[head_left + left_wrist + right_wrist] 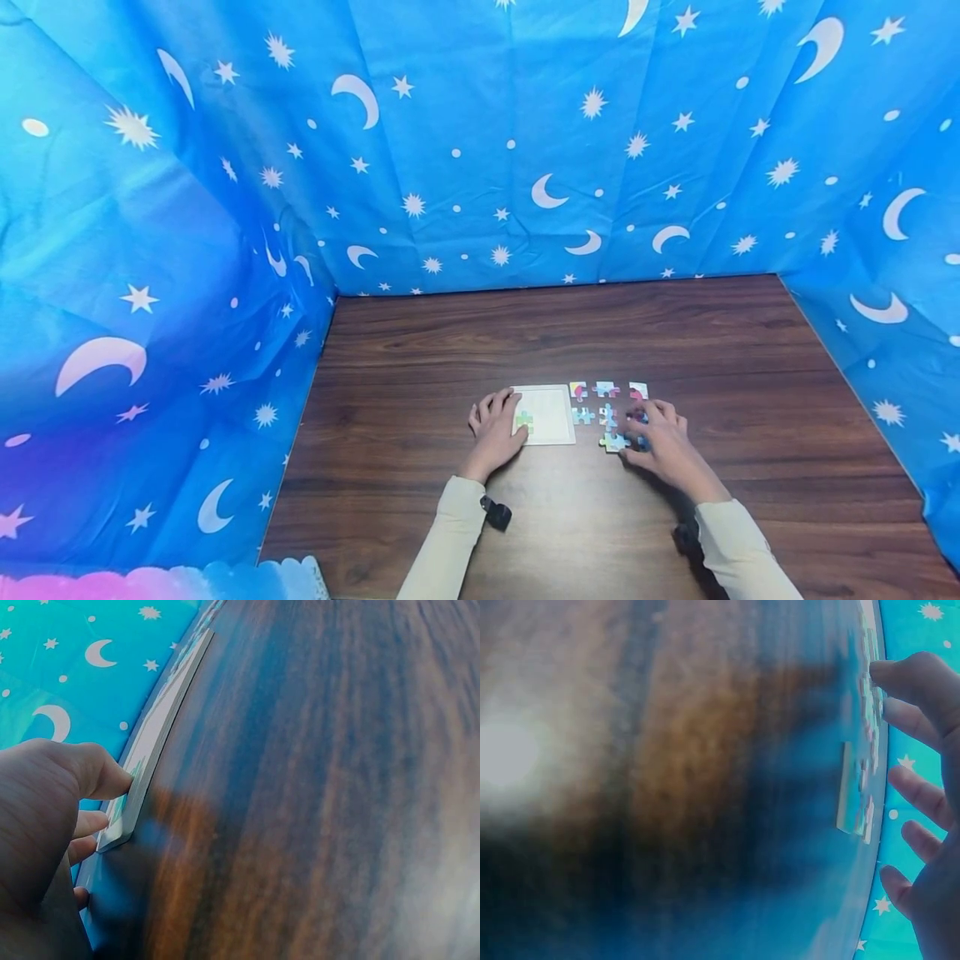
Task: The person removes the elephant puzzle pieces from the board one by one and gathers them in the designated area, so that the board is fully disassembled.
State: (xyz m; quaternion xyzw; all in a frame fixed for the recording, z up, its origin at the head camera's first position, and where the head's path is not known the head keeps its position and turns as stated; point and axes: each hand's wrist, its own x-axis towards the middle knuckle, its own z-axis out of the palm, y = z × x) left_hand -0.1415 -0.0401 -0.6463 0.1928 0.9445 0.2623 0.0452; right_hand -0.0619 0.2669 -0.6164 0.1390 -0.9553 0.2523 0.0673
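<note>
My left hand [497,432] rests on the left edge of the white puzzle tray [551,414], fingers [491,406] relaxed and nearly straight, the thumb pressing against the tray's rim in the left wrist view. One green piece [524,421] already sits inside the tray, just beside my fingertips. My right hand [663,442] lies over the loose puzzle pieces [604,390] spread on the desk [420,367] just right of the tray; its fingers are spread and lightly bent, touching a piece [615,442] at the near edge of the group without closing around it. Blue cloth with moons and stars [480,142] walls the desk on three sides.
</note>
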